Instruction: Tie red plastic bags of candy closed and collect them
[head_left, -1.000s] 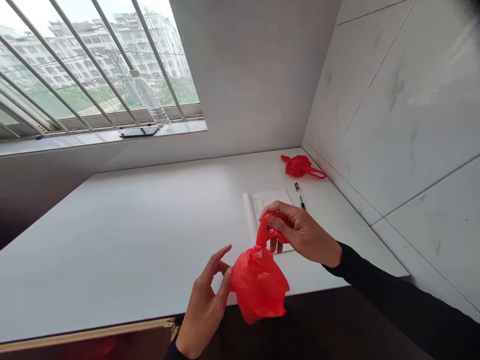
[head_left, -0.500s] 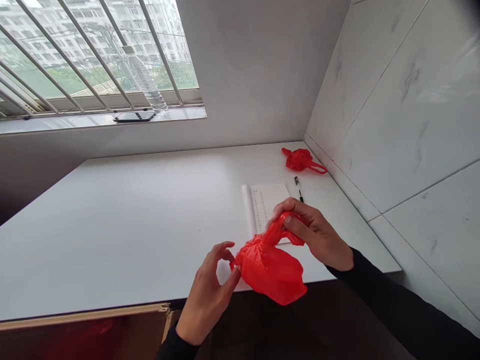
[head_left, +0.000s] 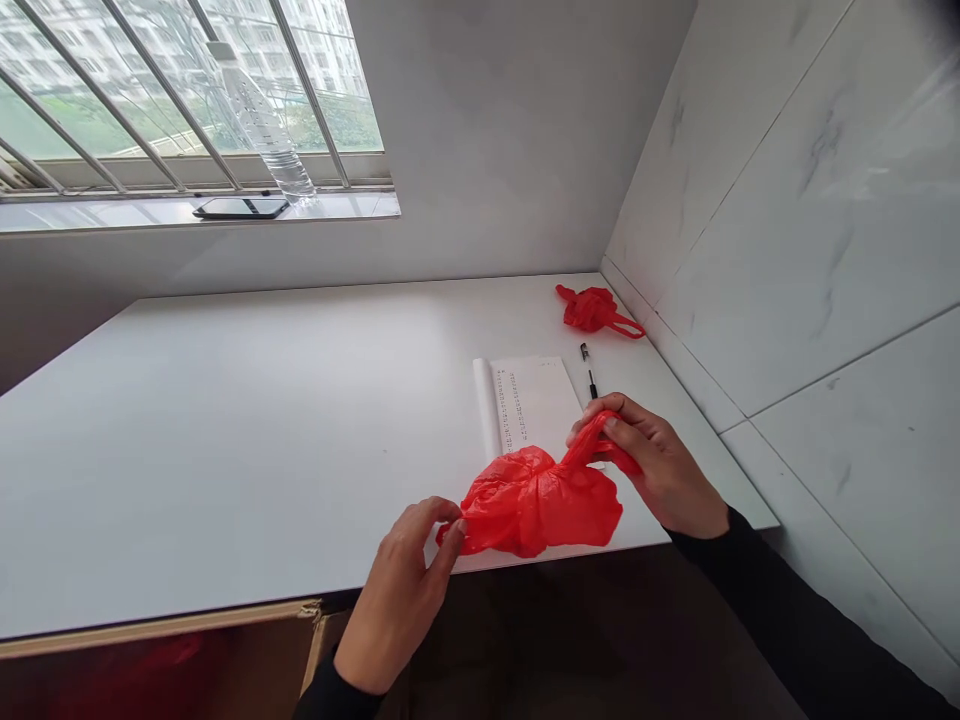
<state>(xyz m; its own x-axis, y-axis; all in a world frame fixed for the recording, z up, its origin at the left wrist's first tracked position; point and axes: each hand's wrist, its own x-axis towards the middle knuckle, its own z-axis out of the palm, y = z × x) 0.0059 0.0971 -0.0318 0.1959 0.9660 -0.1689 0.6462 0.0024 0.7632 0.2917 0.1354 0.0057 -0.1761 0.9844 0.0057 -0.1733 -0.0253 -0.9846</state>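
A crumpled red plastic bag point(head_left: 536, 505) stretches between my hands above the front edge of the white table. My left hand point(head_left: 405, 580) pinches its left end between thumb and fingertips. At the upper right, my right hand point(head_left: 652, 460) is closed around the twisted handle part of the bag. Just behind the bag lies an open notebook point(head_left: 529, 400) with columns of small writing, its lower edge partly covered. A black pen point(head_left: 589, 370) rests to the right of the notebook, its lower end near my right hand.
Another red plastic bag point(head_left: 592, 310) lies bunched at the table's point(head_left: 262, 420) back right corner, near the tiled wall point(head_left: 810, 200). On the windowsill are a clear water bottle point(head_left: 262, 130) and a phone point(head_left: 240, 208). Below the table's front left, an open cardboard box point(head_left: 165, 625) holds something red.
My hands have moved apart, and the bag between them is pulled wider, with its left part spread out. The view has shifted slightly.
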